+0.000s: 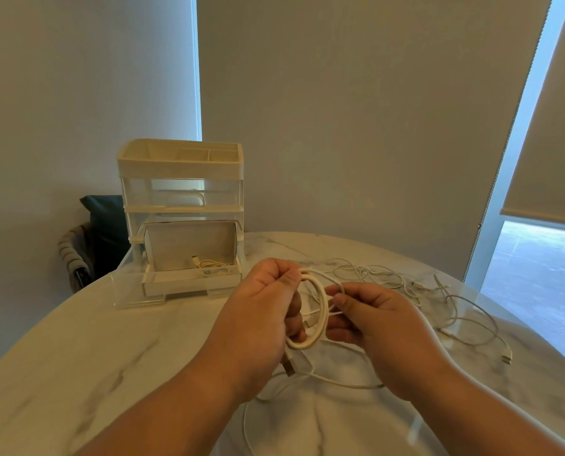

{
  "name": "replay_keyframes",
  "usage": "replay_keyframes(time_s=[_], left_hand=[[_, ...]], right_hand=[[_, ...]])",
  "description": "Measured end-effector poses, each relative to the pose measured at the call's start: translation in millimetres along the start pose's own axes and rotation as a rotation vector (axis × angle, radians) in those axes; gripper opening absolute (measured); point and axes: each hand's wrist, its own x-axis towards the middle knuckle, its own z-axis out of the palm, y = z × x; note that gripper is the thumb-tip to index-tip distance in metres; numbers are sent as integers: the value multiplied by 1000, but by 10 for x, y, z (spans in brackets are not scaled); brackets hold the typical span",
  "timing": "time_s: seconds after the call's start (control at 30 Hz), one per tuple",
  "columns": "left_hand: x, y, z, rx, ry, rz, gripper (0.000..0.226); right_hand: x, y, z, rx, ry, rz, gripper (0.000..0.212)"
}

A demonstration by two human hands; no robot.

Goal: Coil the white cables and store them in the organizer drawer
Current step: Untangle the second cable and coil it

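The left hand [261, 311] and right hand [380, 327] grip the coiled cable [322, 304], partly hiding it.

Marble table [77, 357] with organizer [180, 222] and loose white cables [465, 311].

white cables part coiled, drawer open

a half-wound coil [319, 311] of white cable stands upright at centre frame, its tail trailing toward the lower edge. loose white cables [439, 301] sprawl tangled at centre right. the organizer [180, 166], left of centre, has its bottom drawer [192, 286] pulled open, with one coiled cable [210, 268] lying inside.
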Motion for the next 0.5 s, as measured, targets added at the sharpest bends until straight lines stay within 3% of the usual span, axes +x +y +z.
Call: replay_keyframes(time_s=[0.2,0.5], left_hand=[[24,-59,10,9,34,-21,26],[24,-62,15,13,72,-27,22]], right_hand=[[-50,8,114,334,-43,117,19],[-92,62,175,261,-211,131,33]])
